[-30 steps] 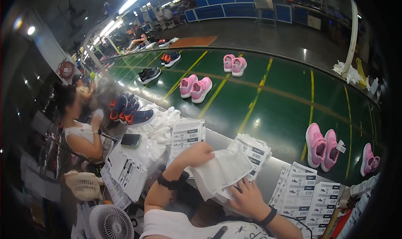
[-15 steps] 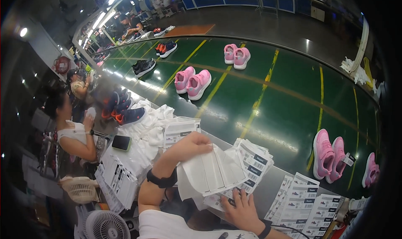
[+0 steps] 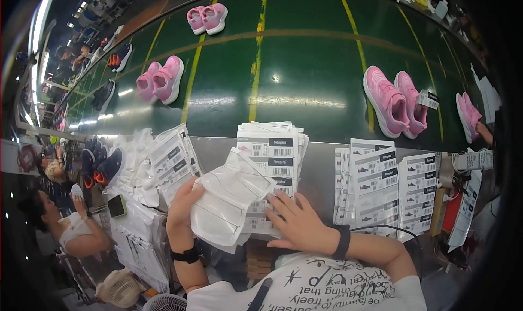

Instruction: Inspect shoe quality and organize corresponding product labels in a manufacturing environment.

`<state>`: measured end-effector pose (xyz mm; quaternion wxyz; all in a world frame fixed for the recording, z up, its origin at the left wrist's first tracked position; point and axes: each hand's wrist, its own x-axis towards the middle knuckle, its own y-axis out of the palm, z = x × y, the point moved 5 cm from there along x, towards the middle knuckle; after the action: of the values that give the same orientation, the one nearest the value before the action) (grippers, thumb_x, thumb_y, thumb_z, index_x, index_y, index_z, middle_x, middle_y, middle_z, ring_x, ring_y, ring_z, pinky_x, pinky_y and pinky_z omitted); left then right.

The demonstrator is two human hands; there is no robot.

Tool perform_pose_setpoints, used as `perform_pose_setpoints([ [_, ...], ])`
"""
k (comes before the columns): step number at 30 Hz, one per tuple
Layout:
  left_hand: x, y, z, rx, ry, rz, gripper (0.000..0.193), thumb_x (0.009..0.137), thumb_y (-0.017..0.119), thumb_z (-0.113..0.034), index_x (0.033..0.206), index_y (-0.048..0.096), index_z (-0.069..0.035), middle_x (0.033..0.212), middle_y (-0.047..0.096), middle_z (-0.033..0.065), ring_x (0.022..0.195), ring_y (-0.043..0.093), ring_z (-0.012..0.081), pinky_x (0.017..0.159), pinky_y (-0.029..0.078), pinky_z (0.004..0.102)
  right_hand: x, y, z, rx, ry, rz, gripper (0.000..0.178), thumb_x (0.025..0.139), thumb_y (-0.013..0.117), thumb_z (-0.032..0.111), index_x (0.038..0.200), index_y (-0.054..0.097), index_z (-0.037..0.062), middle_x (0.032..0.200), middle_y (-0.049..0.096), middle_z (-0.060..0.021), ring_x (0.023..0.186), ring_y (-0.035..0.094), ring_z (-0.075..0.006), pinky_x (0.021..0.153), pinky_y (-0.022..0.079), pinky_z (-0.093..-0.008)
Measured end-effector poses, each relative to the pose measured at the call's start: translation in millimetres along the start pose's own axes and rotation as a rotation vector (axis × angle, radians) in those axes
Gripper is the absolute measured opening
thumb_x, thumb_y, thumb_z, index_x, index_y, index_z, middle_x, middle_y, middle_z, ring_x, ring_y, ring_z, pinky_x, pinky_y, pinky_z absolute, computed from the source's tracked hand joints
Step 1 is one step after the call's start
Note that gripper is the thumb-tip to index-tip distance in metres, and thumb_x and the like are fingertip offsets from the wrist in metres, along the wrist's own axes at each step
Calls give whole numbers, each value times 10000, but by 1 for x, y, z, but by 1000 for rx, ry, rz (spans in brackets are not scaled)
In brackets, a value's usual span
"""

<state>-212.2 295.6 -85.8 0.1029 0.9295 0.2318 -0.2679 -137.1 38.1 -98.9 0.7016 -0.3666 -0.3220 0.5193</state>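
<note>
Roughly, left to right. At 9 o'clock of the left hand: slanted label stack [image 3: 173,157] and crumpled white paper [image 3: 136,164] on the table [image 3: 321,164], dark phone [image 3: 116,206] near the table's left edge. Left hand [image 3: 182,213], fingers clamped on a folded white paper insert [image 3: 231,202], held up over the table at centre. Under it and at 12 o'clock: middle label stack [image 3: 272,147], seemingly thick. Right hand [image 3: 297,224] flat on the lower part of that stack, fingers spread apart, pinning it, gripping nothing. At 3 o'clock: two more label sheets [image 3: 381,191], fanned, cable [image 3: 381,229] crossing their lower edge.

Progress, judged: one insert in hand, many labels stacked on three sides, so likely a good deal left.

Room: table crowded left and right; bare strip only between middle stack and right-hand sheets. Far table edge at 12 o'clock meets green conveyor belt [image 3: 305,65] carrying pink shoes [image 3: 395,101]. Another person [image 3: 71,229] close at 9 o'clock, beyond the left edge.
</note>
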Motion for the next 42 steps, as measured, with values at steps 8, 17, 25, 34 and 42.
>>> perform_pose_setpoints([
  [8,-11,-6,-31,-205,109,32,160,907,592,-46,1046,560,27,954,689,164,790,699,196,718,570,291,-2,11,10,-170,47,-43,804,745,743,491,1367,483,52,1443,404,-282,1355,383,-395,1023,337,-610],
  [17,21,-31,-54,-4,88,96,167,848,615,-57,989,575,24,872,690,170,712,703,220,666,582,310,-3,14,10,-217,-12,-221,632,756,716,345,1269,551,15,1288,537,-322,1201,539,-435,965,437,-564],
  [25,9,8,-33,-307,111,-77,258,942,539,-208,1046,607,18,924,686,136,762,698,207,684,566,292,6,-53,-16,168,-76,-382,303,740,605,50,1036,578,-11,1052,666,-263,884,695,-325,703,569,-380],
  [34,22,-11,-18,-399,74,-12,239,968,541,-185,1067,600,24,911,688,108,735,684,149,654,553,255,9,-87,-51,492,34,-360,418,669,491,-88,1048,619,32,784,656,-182,696,639,-389,613,510,-426],
  [42,20,-2,-24,-414,76,-34,152,961,564,-172,987,616,-32,832,669,63,665,653,132,611,526,251,6,-97,-68,572,147,-391,392,679,415,-138,997,601,-5,760,597,-239,657,593,-408,605,479,-331],
])
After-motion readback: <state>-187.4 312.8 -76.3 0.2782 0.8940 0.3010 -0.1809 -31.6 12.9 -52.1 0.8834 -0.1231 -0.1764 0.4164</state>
